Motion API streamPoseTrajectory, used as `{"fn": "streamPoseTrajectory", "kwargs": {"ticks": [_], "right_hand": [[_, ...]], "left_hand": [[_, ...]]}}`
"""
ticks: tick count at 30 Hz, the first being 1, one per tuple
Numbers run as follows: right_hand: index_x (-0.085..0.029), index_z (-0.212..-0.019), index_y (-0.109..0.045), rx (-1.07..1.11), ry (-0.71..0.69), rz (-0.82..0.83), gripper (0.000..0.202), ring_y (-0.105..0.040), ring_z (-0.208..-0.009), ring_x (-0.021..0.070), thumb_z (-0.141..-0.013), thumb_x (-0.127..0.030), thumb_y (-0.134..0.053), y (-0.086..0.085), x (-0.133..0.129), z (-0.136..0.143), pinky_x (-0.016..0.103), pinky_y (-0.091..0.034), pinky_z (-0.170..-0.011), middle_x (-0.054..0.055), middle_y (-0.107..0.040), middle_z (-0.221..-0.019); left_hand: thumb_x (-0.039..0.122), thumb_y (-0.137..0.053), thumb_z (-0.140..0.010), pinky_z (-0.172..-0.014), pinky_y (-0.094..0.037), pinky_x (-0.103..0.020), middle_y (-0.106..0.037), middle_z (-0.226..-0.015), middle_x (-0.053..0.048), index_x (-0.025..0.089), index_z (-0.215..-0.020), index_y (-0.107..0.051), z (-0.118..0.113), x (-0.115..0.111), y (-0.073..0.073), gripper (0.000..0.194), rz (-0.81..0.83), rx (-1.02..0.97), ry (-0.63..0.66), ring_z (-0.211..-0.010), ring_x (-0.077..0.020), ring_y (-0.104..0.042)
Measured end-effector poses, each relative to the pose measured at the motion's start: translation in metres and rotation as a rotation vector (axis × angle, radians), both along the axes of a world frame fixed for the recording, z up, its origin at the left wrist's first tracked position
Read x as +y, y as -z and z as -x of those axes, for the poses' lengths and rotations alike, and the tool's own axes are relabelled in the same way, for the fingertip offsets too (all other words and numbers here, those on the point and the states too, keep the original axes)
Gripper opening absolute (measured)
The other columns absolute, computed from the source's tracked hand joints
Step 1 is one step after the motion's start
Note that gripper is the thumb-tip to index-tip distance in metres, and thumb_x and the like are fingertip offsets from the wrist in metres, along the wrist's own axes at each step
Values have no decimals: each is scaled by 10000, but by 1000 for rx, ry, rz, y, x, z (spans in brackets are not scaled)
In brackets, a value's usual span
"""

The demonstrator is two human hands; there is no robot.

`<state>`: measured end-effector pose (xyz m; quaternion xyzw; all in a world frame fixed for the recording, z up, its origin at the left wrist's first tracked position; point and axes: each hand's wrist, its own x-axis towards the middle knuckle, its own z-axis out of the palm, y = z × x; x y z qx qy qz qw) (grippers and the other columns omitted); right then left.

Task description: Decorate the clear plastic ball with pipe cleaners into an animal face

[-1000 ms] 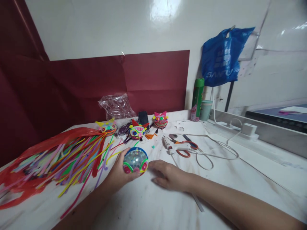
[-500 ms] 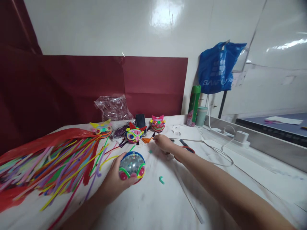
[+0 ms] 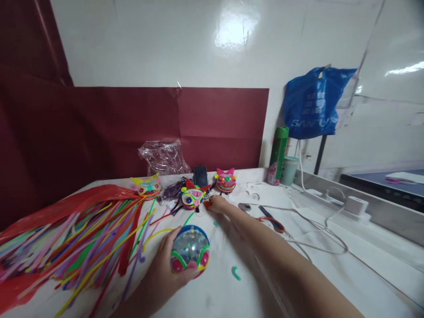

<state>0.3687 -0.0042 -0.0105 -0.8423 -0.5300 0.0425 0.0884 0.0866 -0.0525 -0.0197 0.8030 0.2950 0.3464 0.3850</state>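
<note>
My left hand (image 3: 168, 265) is wrapped round a clear plastic ball (image 3: 190, 243) with a blue rim, green curved strips and pink-red eyes. It holds the ball low over the white table. Stretched far forward, my right hand (image 3: 217, 204) has its bent fingers on a small orange piece (image 3: 207, 205), which they partly cover. Just left of those fingers sits a decorated lion-like ball head (image 3: 192, 197) in yellow, pink and blue. Behind my right hand stands a pink ball head (image 3: 225, 181) with pointed ears.
At the left lie many coloured strips (image 3: 99, 238) and a yellow-eared head (image 3: 147, 187). Scissors (image 3: 274, 224) and a pale cable (image 3: 318, 225) are to the right. A green piece (image 3: 236, 273), a phone (image 3: 200, 176), a spray can (image 3: 278, 154) and a cup (image 3: 289, 171) are also here.
My right hand has moved left onto the orange piece, which lay in plain sight beside it before. My left hand keeps the clear ball. The whole view has shifted slightly.
</note>
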Motion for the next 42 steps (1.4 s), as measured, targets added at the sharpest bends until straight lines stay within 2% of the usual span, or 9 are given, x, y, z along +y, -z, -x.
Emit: {"fn": "streamPoseTrajectory", "kwargs": {"ticks": [10,14,16,18,20,23,27,37,42], "right_hand": [[-165,-1162,-540,281,55,-93,300,-588,-984,210,-899,-309,-540,-4,-1,12,404,-509,-819,76,-565,-1170],[-141,-1121,-557,501,-19,-191,277,-603,-925,198,-898,-305,-538,-10,-40,11,375,-517,-786,73,-596,-1103],[-108,-1014,-571,612,-74,-255,215,-608,-769,152,-888,-281,-544,-12,-70,19,297,-509,-697,64,-643,-917],[-127,-907,-565,725,-153,-307,200,-568,-637,108,-876,-324,-543,-12,-102,36,238,-474,-605,21,-633,-778],[-148,-831,-552,836,-231,-328,266,-524,-564,88,-838,-413,-567,-10,-132,59,219,-444,-555,-6,-611,-709],[-164,-800,-548,1097,-404,-369,405,-487,-524,82,-739,-558,-615,-7,-166,98,214,-401,-519,-22,-581,-651],[-171,-807,-568,1313,-571,-456,397,-542,-623,110,-680,-526,-691,-8,-181,132,228,-402,-563,-3,-615,-710],[-156,-768,-583,1412,-349,-644,410,-545,-511,106,-574,-466,-766,-17,-165,129,230,-399,-506,-19,-624,-563],[-158,-688,-587,1439,-298,-727,375,-482,-491,84,-577,-464,-773,-28,-161,138,220,-358,-494,-38,-580,-545]], "left_hand": [[303,-681,-645,-974,-427,-469,-518,-1286,-138,181,-1279,-429,0,5,0,693,-20,3,-26,-1179,-316,-507],[366,-709,-628,-987,-402,-490,-512,-1286,-142,188,-1254,-460,5,7,-5,697,-220,-74,-159,-1191,-330,-484],[350,-704,-639,-968,-418,-460,-577,-1184,-128,194,-1145,-550,10,0,-12,551,-418,-186,-201,-1126,-313,-528],[310,-642,-708,-839,-495,-382,-659,-951,-75,224,-979,-626,13,-13,-18,285,-478,-235,-99,-902,-246,-627],[292,-569,-767,-660,-517,-311,-664,-762,-33,233,-840,-643,13,-31,-23,120,-342,-172,47,-687,-187,-638],[288,-578,-733,-488,-467,-253,-649,-765,-19,202,-977,-589,4,-53,-23,259,18,-114,99,-550,-138,-600],[267,-594,-663,-440,-431,-216,-595,-702,10,165,-893,-558,-7,-58,-22,254,321,-164,144,-502,-105,-571],[243,-629,-675,-460,-466,-214,-560,-616,65,192,-803,-472,-2,-28,-27,209,300,-483,37,-488,-104,-582],[277,-634,-679,-533,-496,-243,-610,-616,19,169,-782,-576,3,-27,-27,160,257,-479,-5,-544,-131,-603]]}}
